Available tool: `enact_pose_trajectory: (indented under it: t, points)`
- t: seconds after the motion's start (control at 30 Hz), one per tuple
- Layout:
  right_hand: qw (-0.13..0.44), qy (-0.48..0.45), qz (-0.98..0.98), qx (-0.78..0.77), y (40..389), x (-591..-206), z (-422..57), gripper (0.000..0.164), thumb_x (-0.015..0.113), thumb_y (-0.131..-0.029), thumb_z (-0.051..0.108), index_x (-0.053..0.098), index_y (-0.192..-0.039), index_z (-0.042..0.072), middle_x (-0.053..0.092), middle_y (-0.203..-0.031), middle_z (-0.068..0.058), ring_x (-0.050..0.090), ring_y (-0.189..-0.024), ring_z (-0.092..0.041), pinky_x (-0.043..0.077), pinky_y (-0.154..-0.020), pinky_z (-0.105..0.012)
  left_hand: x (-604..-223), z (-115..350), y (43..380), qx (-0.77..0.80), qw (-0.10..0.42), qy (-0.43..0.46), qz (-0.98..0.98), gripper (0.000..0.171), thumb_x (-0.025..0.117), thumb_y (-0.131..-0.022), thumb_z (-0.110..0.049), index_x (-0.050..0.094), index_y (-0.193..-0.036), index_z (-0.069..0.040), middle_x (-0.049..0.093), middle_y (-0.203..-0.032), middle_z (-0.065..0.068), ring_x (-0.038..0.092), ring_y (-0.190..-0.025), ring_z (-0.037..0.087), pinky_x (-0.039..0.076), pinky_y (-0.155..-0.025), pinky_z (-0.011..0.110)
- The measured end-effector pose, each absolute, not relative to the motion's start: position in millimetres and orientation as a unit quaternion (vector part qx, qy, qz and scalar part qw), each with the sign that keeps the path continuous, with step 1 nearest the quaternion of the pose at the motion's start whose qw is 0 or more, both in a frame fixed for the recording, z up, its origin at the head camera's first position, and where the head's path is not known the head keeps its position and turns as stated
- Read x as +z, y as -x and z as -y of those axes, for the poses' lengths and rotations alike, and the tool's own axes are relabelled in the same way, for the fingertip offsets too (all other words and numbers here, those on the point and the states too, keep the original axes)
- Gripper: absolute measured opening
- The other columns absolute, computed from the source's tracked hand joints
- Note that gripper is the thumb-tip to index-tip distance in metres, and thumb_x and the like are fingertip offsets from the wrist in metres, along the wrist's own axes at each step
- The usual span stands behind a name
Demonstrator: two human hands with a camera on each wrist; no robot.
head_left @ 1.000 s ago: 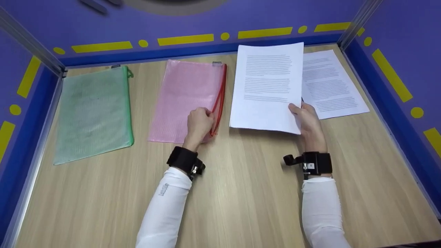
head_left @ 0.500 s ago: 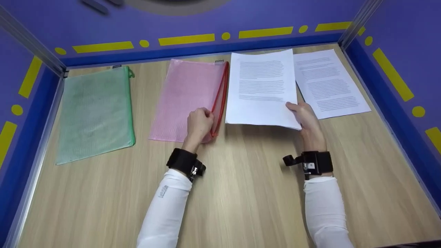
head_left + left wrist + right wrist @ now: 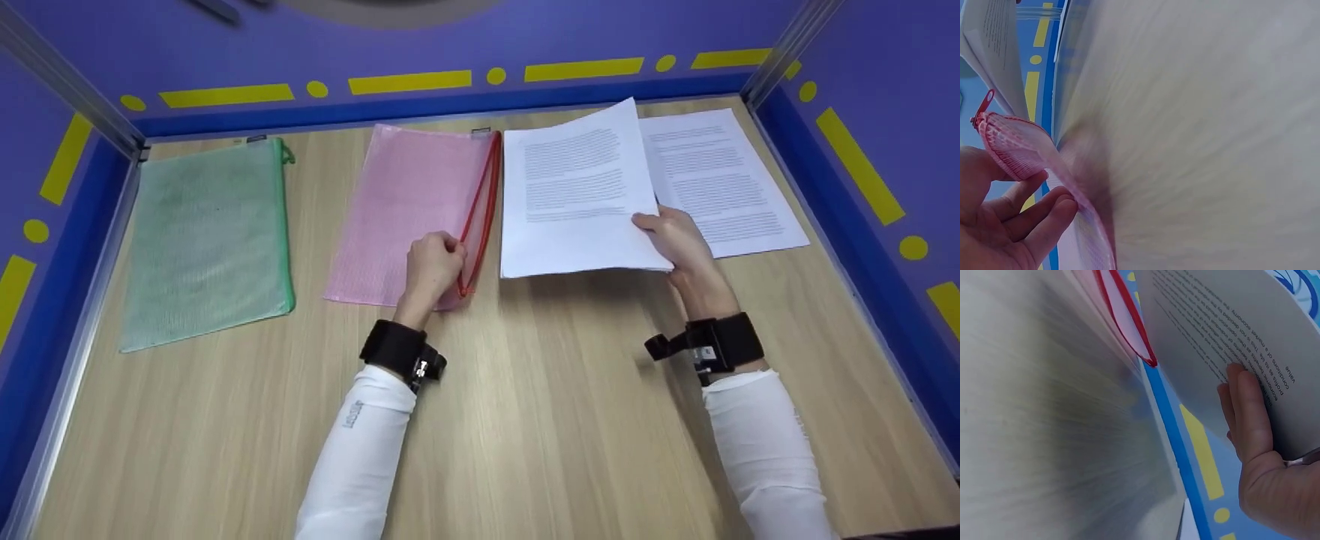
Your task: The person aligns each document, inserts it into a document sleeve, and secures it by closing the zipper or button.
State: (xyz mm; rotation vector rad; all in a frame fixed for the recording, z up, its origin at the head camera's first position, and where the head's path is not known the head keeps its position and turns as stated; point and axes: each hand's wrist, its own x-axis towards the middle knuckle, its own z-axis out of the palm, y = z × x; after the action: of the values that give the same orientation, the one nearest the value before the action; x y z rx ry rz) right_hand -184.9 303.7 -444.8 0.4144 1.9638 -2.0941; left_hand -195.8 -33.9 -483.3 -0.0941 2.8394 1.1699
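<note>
Two forearms [image 3: 358, 450]: a wide stretch of tabletop [image 3: 540, 450] is being left between them, so the most room for moving is being offered on the near side.
Left hand [image 3: 433, 262]: the upper lip of the pink pouch [image 3: 405, 180] is being pinched between thumb and fingers near its right edge.
Right hand [image 3: 679, 236]: the printed stack [image 3: 570, 244] is being gripped by its near right corner, thumb on top, fingers spread beneath.
Red zip [image 3: 496, 169]: the mouth is being held apart along the pouch's right side; unzipping is being judged done.
Stack: it is being held above the tabletop, just beside that mouth and wholly outside it; insertion is being judged not yet begun. Whether the two edges are touching cannot be told.
Green pouch [image 3: 210, 240]: it is being left flat and untouched, well apart at the left; its contents cannot be told.
Loose print [image 3: 739, 180]: it is being partly hidden behind the stack; sideways room on the right is being narrowed by it.
Back wall [image 3: 585, 34]: the far side is being bounded close behind pouches and pages, so little reach is being allowed there.
</note>
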Motion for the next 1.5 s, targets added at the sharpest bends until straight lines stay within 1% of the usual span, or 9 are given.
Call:
enact_pose_trajectory:
  t: [0.13,0.27,0.5,0.6,0.8,1.03,1.17,1.27,1.5]
  points:
    - [0.126,-0.135,-0.67,-0.719,184,-436,-305,0.052,0.048,-0.101,0.013,0.036,-0.146,-0.009,0.074,-0.091,0.006,0.072,-0.079,-0.007,0.057,-0.065,-0.02,-483,33,195,0.383,0.038,0.03,-0.922,0.021,0.061,-0.092,-0.016,0.074,-0.099,-0.002,0.076,-0.095,0.013,0.071,-0.085,0.029,0.057,-0.077,0.039]
    - [0.145,-0.131,-0.665,-0.721,180,-429,-308,0.051,0.049,-0.101,0.014,0.036,-0.145,-0.009,0.074,-0.092,0.004,0.073,-0.078,-0.009,0.058,-0.064,-0.02,-482,32,194,0.387,0.041,0.029,-0.921,0.021,0.061,-0.092,-0.017,0.074,-0.1,-0.002,0.076,-0.095,0.013,0.07,-0.083,0.027,0.057,-0.074,0.037]
    - [0.167,-0.119,-0.684,-0.7,173,-421,-306,0.045,0.048,-0.102,0.015,0.044,-0.141,-0.008,0.075,-0.098,0.0,0.074,-0.079,-0.012,0.058,-0.062,-0.022,-482,34,193,0.383,0.027,0.024,-0.923,0.022,0.061,-0.093,-0.017,0.074,-0.099,-0.001,0.076,-0.095,0.013,0.07,-0.083,0.027,0.056,-0.074,0.039]
    - [0.175,-0.114,-0.7,-0.683,170,-415,-304,0.044,0.048,-0.102,0.015,0.045,-0.139,-0.009,0.075,-0.096,0.001,0.074,-0.079,-0.012,0.059,-0.062,-0.022,-482,34,193,0.379,0.023,0.024,-0.925,0.021,0.06,-0.092,-0.017,0.074,-0.099,-0.002,0.076,-0.095,0.013,0.071,-0.084,0.028,0.057,-0.075,0.04]
    - [0.2,-0.102,-0.723,-0.654,166,-409,-305,0.045,0.046,-0.103,0.015,0.041,-0.139,-0.011,0.075,-0.091,0.005,0.074,-0.076,-0.01,0.059,-0.062,-0.022,-482,35,193,0.371,0.022,0.024,-0.928,0.021,0.061,-0.092,-0.018,0.074,-0.098,-0.002,0.076,-0.096,0.013,0.071,-0.088,0.029,0.056,-0.08,0.042]
    - [0.204,-0.112,-0.712,-0.663,173,-416,-301,0.044,0.047,-0.103,0.016,0.042,-0.138,-0.009,0.075,-0.091,0.005,0.074,-0.076,-0.01,0.058,-0.062,-0.021,-485,34,196,0.362,0.037,0.028,-0.931,0.023,0.061,-0.093,-0.019,0.074,-0.101,-0.002,0.076,-0.098,0.013,0.071,-0.09,0.03,0.056,-0.082,0.041]
    - [0.201,-0.115,-0.705,-0.67,179,-421,-297,0.038,0.048,-0.102,0.016,0.047,-0.132,-0.007,0.075,-0.089,0.003,0.074,-0.075,-0.01,0.058,-0.06,-0.02,-485,33,196,0.361,0.042,0.03,-0.931,0.022,0.061,-0.094,-0.019,0.074,-0.1,-0.003,0.076,-0.097,0.013,0.071,-0.09,0.03,0.056,-0.082,0.041]
    - [0.194,-0.116,-0.698,-0.679,183,-424,-292,0.035,0.049,-0.102,0.015,0.049,-0.128,-0.007,0.075,-0.086,0.001,0.073,-0.073,-0.011,0.057,-0.059,-0.02,-485,33,196,0.359,0.036,0.028,-0.932,0.021,0.061,-0.093,-0.018,0.074,-0.098,-0.003,0.076,-0.096,0.013,0.071,-0.089,0.031,0.056,-0.082,0.041]
    - [0.178,-0.114,-0.691,-0.691,191,-432,-281,0.044,0.047,-0.102,0.014,0.042,-0.136,-0.013,0.074,-0.087,0.001,0.073,-0.074,-0.01,0.057,-0.061,-0.02,-485,33,195,0.352,0.023,0.008,-0.936,0.021,0.061,-0.092,-0.016,0.075,-0.095,-0.001,0.076,-0.095,0.014,0.072,-0.091,0.032,0.057,-0.081,0.042]
